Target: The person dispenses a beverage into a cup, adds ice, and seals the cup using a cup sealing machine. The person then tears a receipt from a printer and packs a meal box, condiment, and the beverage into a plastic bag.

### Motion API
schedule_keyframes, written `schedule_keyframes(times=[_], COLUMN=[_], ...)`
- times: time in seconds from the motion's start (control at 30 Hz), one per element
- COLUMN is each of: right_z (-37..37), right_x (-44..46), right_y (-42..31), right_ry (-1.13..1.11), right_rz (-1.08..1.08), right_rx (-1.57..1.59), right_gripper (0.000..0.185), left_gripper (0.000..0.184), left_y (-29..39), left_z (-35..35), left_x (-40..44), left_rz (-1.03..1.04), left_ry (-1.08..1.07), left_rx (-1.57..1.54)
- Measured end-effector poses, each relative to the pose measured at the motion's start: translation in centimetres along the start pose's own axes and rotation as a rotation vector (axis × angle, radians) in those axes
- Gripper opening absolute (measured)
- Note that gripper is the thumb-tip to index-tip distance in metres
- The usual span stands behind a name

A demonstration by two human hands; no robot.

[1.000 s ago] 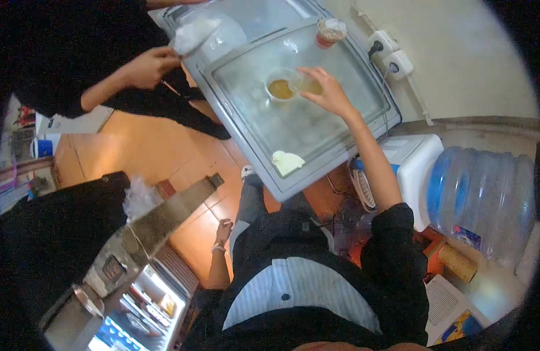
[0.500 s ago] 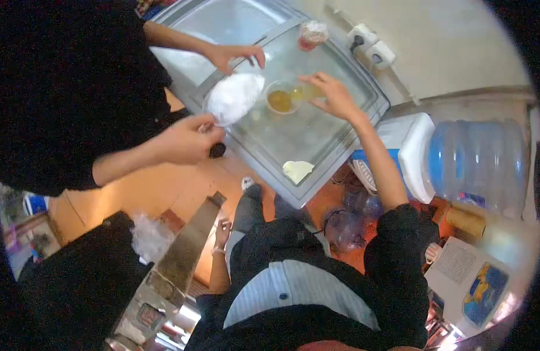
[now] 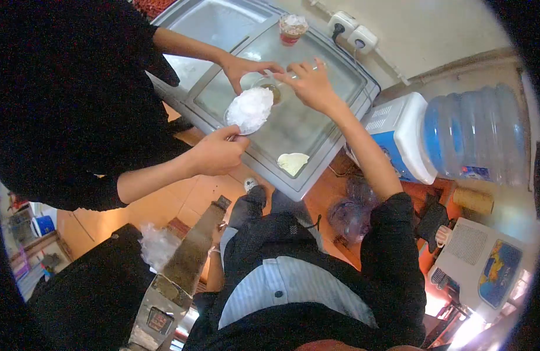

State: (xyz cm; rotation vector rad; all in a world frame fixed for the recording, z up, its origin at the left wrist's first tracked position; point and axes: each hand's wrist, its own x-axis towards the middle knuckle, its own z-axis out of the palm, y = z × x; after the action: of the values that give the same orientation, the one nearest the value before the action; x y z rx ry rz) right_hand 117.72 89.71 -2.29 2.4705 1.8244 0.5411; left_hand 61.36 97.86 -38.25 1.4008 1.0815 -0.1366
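My right hand (image 3: 310, 83) is over the glass freezer top (image 3: 281, 131), its fingers curled beside a clear cup (image 3: 272, 92) with brownish liquid. What those fingers hold is too small and blurred to name. A co-worker's hand (image 3: 246, 69) reaches to the same cup from the left. The co-worker's other hand (image 3: 220, 151) holds a scoop heaped with white shaved ice (image 3: 249, 109) beside the cup. My left hand (image 3: 218, 235) hangs low by my leg, partly hidden, fingers unclear. A pale crumpled piece (image 3: 293, 164) lies near the front corner.
A filled red-and-white cup (image 3: 292, 30) stands at the back of the freezer top. Wall sockets (image 3: 352, 31) are behind it. On the right are a water dispenser (image 3: 399, 137) and its large bottle (image 3: 477, 134). A metal-edged machine (image 3: 185, 257) stands at the lower left.
The co-worker has brought the scoop of ice rightward to the cup and reached the other hand to it. My right hand has shifted left, and the clear pouring cup no longer shows distinctly.
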Motion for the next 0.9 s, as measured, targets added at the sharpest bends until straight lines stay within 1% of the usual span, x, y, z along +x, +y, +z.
schedule_keyframes(times=[0.07, 0.1, 0.17, 0.3, 0.37, 0.4, 0.47, 0.5, 0.57, 0.7, 0.77, 0.83, 0.87, 0.9], right_z=[-0.3, -0.4, -0.4, -0.6, -0.3, -0.2, 0.5, 0.8, 1.4, 2.4, 3.0, 3.9, 4.3, 4.4], right_x=[-0.6, -0.8, -1.4, -2.4, -3.0, -3.4, -4.4, -5.0, -6.6, -9.5, -10.8, -12.7, -13.7, -14.7], right_y=[-0.4, -0.5, -0.5, -0.5, -0.4, -0.7, -1.4, -1.8, -2.4, -1.5, -0.4, 0.5, 0.9, 1.0], right_ry=[-0.012, -0.004, 0.039, 0.053, 0.199, 0.197, 0.431, 0.439, 0.559, 0.535, 0.508, 0.512, 0.521, 0.526], right_rz=[0.084, 0.088, 0.155, 0.195, 0.285, 0.273, 0.515, 0.497, 0.595, 0.6, 0.629, 0.639, 0.658, 0.657], right_rx=[0.02, 0.016, 0.083, 0.123, 0.421, 0.429, 0.713, 0.723, 0.85, 0.885, 0.964, 0.977, 0.974, 0.985], right_gripper=[0.057, 0.057, 0.059, 0.061, 0.061, 0.061, 0.06, 0.06, 0.059, 0.059, 0.06, 0.06, 0.06, 0.06], left_gripper=[0.026, 0.025, 0.025, 0.024, 0.024, 0.023, 0.023, 0.023, 0.022, 0.019, 0.016, 0.015, 0.015, 0.018], left_y=[0.4, 0.6, 1.1, 1.4, 1.5, 1.5, 1.5, 1.6, 2.1, 4.0, 7.0, 12.6, 16.0, 19.4], left_z=[0.2, 0.3, 0.7, 1.5, 2.1, 2.5, 3.4, 4.0, 5.2, 8.3, 10.5, 13.0, 13.9, 14.8], left_x=[0.1, 0.1, 0.1, 0.2, 0.0, -0.2, -0.8, -1.3, -2.1, -3.8, -5.4, -7.8, -8.8, -9.4], left_rz=[0.016, 0.016, 0.021, 0.033, 0.047, 0.051, 0.076, 0.09, 0.127, 0.121, 0.097, 0.082, 0.082, 0.196], left_ry=[-0.01, -0.006, -0.004, -0.001, 0.006, 0.011, 0.033, 0.042, 0.066, 0.148, 0.193, 0.636, 0.645, 0.685], left_rx=[0.012, 0.006, -0.007, -0.023, -0.038, -0.048, -0.078, -0.091, -0.116, -0.067, -0.017, 0.183, 0.19, 0.12])
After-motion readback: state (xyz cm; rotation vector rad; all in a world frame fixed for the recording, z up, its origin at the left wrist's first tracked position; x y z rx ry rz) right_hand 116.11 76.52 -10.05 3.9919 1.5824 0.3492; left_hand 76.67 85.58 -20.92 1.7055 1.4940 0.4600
